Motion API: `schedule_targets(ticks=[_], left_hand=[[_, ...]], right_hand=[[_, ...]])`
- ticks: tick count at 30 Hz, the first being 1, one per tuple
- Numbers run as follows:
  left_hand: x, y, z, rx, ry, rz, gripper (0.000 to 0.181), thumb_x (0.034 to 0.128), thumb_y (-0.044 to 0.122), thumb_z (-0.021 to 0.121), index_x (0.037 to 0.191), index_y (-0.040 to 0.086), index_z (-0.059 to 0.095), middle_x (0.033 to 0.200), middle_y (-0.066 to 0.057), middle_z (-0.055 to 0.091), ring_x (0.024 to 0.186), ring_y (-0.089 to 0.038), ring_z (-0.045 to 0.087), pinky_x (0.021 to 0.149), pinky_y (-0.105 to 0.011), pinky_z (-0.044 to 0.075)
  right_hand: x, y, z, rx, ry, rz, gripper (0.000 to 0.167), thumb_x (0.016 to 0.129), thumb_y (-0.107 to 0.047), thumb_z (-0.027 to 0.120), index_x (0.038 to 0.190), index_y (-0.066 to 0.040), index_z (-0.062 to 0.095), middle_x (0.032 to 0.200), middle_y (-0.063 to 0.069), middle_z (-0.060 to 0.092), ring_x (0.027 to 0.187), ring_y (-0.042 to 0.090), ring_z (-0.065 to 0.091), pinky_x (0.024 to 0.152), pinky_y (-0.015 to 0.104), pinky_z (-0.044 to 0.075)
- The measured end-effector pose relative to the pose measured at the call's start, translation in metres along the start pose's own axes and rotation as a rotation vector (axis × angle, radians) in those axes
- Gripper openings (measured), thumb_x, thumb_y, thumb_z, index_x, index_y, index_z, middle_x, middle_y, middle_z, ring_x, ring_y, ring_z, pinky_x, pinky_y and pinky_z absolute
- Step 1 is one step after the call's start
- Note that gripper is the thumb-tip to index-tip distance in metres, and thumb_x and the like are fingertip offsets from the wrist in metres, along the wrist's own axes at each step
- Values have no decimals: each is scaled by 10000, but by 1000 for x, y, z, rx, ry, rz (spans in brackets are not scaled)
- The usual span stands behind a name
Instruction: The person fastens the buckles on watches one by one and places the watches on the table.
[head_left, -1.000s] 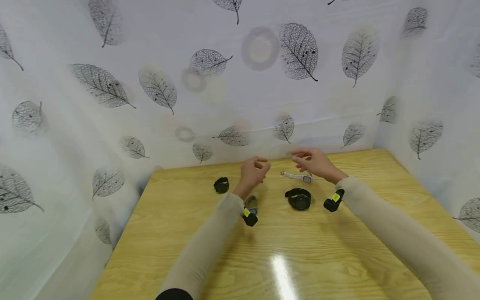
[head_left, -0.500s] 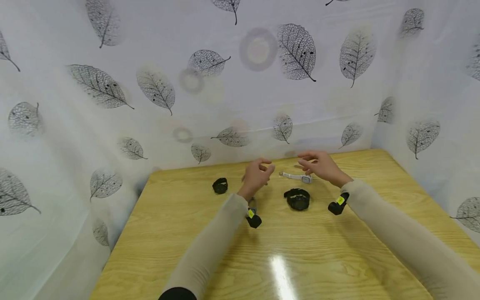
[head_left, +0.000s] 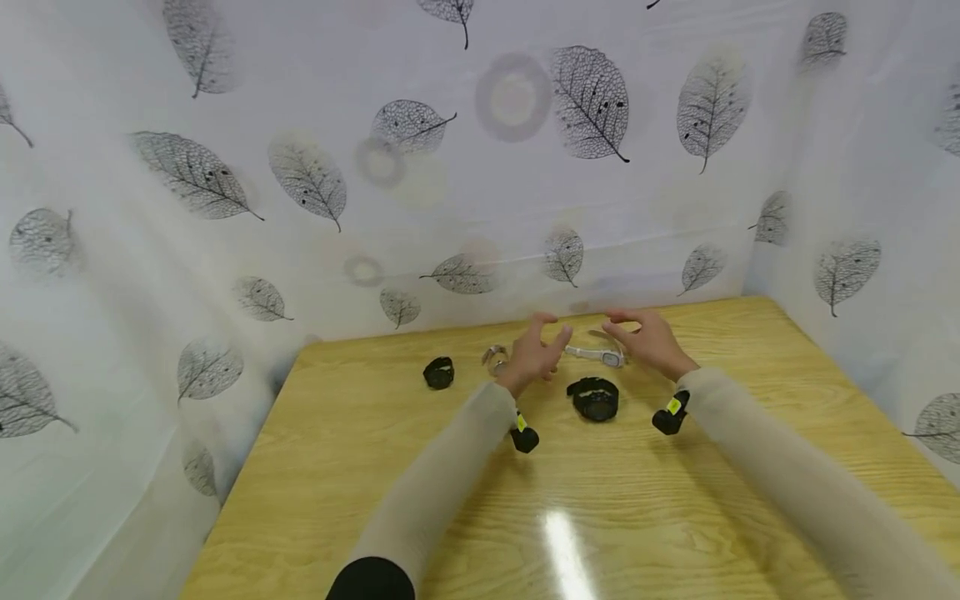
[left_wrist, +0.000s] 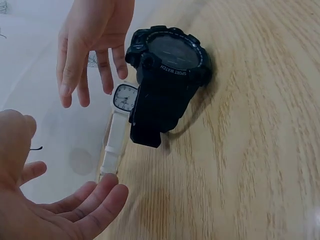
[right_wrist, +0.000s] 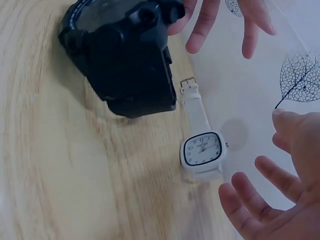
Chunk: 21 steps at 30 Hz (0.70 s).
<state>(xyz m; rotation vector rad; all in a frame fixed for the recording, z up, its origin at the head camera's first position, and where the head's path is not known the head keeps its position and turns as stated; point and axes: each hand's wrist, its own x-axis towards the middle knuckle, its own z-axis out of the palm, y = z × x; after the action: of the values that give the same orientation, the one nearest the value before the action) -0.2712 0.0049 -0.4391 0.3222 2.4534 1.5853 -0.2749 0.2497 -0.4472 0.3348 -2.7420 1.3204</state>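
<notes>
A white wristwatch (head_left: 596,356) with a rounded-square dial lies stretched out towards the back of the table. My left hand (head_left: 536,358) hovers by its buckle end, thumb and fingers spread apart. On the dial side, my right hand (head_left: 651,342) is held with its thumb and fingers parted too. Neither hand holds anything; in the left wrist view the left fingertips (left_wrist: 117,192) come close to the white strap, and contact is unclear. Just in front of the white watch stands a chunky black sport watch (head_left: 596,400), its strap looped; "SPORT WATCH" shows on its bezel in the left wrist view.
Further left on the wooden table (head_left: 337,467) is a smaller black watch (head_left: 439,372). A metallic-looking watch (head_left: 495,360) lies just left of my left hand. Behind the table hangs a white curtain (head_left: 480,192) printed with leaves, which also runs along both sides.
My left hand has moved right to the white watch, uncovering the metallic-looking watch; its thumb and fingers have spread. The grey watch near its wrist is now hidden. The right hand has shifted slightly right.
</notes>
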Motion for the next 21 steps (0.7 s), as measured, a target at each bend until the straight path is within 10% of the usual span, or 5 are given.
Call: schedule_targets(ticks=[4,11,21], left_hand=[[7,1,8,39,-18,-15,598,1025,544,568,1499,191,478,1001,-174,669,810,-347,714,660,-470,624],[12,4,13,5,-61,-14,380,1060,407,578,1359,172,595,1000,-235,700,818,-374,717,675,-446,626],[21,0,23,21,-99,-6,346,1068,236,590,1365,64,629,943,-277,724,752,-383,713,609,-430,614]], right_hand=[[-1,5,0,-28,-2,58,519,1064,-370,584,1475,-53,551,1396,248,581,1220,444,584,956,590,533],[0,10,4,61,-32,128,493,1067,-302,592,1483,-44,535,1388,273,567,749,331,694,660,422,606],[-4,14,9,119,-46,126,423,1059,-181,595,1430,20,566,1329,327,579,915,323,709,669,386,626]])
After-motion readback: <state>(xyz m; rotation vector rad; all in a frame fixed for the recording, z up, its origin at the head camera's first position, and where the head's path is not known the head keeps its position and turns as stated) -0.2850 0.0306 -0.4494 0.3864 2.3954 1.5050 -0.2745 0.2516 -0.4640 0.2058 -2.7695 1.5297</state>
